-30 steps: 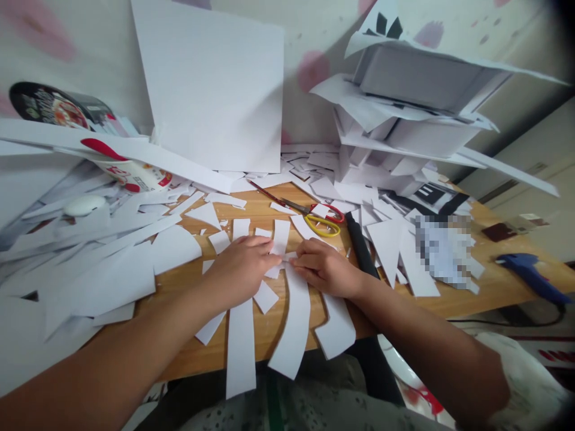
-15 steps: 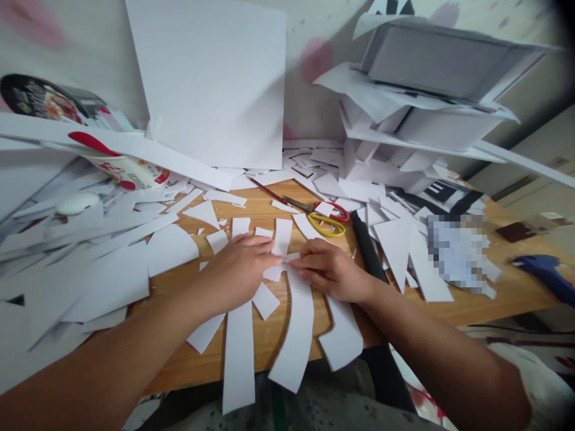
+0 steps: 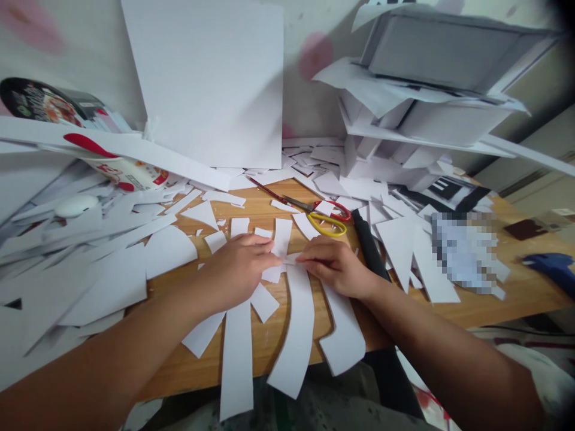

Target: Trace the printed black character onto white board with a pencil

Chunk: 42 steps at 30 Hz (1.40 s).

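Observation:
White foam-board strips lie on the wooden table in front of me. My left hand (image 3: 240,269) rests over them, fingers together, its thumb and fingertips at the joint between an upper strip (image 3: 283,233) and a long curved strip (image 3: 296,335). My right hand (image 3: 335,263) is closed in a pinch at the right side of a small strip of clear tape (image 3: 291,259) across that joint. Below my left hand a straight strip (image 3: 238,365) overhangs the table edge. A hooked strip (image 3: 344,335) extends below my right hand.
Scissors (image 3: 326,222) lie behind my right hand, beside a black roll (image 3: 369,244). Foam scraps (image 3: 103,257) pile up at left, near a paper cup (image 3: 130,173). A white board model (image 3: 431,114) stands back right; a blue glue gun (image 3: 550,266) lies far right.
My right hand's fingertips have moved slightly right, away from my left thumb, uncovering more of the tape. The left hand has barely moved.

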Motion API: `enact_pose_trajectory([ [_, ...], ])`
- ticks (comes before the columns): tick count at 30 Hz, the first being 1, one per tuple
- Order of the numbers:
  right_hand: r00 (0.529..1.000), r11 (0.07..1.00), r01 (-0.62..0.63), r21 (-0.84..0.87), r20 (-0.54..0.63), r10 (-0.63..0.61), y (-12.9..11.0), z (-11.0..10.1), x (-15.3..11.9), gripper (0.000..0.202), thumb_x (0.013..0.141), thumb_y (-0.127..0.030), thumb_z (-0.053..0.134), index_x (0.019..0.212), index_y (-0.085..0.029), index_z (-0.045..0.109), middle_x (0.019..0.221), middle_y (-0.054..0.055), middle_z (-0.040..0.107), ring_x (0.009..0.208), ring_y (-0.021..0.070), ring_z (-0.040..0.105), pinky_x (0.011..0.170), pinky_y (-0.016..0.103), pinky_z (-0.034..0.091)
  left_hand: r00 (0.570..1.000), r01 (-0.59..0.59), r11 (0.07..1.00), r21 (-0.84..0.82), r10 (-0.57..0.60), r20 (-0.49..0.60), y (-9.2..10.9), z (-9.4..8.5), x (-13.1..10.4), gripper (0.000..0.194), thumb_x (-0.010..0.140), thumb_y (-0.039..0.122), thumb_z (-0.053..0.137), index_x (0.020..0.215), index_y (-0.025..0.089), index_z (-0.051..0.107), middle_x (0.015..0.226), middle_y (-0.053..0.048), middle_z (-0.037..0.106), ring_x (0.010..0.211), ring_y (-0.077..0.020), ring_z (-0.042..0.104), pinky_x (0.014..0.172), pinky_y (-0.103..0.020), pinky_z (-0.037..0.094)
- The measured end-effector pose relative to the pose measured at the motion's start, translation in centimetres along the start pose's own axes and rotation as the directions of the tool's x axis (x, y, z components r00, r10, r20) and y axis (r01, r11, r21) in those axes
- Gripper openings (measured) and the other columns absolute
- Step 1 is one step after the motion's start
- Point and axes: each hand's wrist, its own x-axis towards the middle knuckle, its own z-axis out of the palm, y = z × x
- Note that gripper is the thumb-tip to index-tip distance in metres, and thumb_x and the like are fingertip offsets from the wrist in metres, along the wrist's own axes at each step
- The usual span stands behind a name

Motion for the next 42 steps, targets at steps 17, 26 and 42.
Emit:
enact_pose_trajectory([
  [17,0.998,0.998,0.022,-0.064,0.054,-0.018,-0.4,0.0,0.2,0.017,0.089,-0.013,0.052,0.085,-0.016,0.068,0.086,0.007,0.062,0.080,0.0178,0.056,0.074,0.033,0.047,1.000,-0.005,0.998,0.058,0.006,-0.017,0.7,-0.2,0.2,0.038,0.078,0.000,0.047,0.102,0.018,0.070,0.113,-0.011,0.069,0.121,-0.0255,0.056,0.098,-0.040,0.051],
  [26,0.996,0.989,0.038,-0.146,0.083,-0.026,-0.6,0.4,0.3,0.022,0.090,-0.014,0.053,0.102,-0.017,0.071,0.087,0.009,0.061,0.080,0.0195,0.055,0.073,0.035,0.046,0.995,0.039,0.998,-0.040,-0.042,-0.090,0.3,0.0,0.1,0.039,0.079,0.001,0.041,0.099,0.017,0.071,0.115,-0.012,0.069,0.115,-0.0244,0.060,0.091,-0.038,0.055],
  [42,0.997,0.990,0.047,-0.135,0.060,-0.040,-0.4,0.5,0.3,0.026,0.091,-0.015,0.051,0.112,-0.017,0.067,0.087,0.008,0.064,0.081,0.0190,0.057,0.074,0.034,0.047,0.998,0.064,0.997,-0.047,-0.064,-0.012,0.3,-0.1,0.0,0.042,0.078,0.000,0.047,0.104,0.022,0.072,0.122,-0.005,0.068,0.122,-0.0217,0.056,0.100,-0.039,0.049],
])
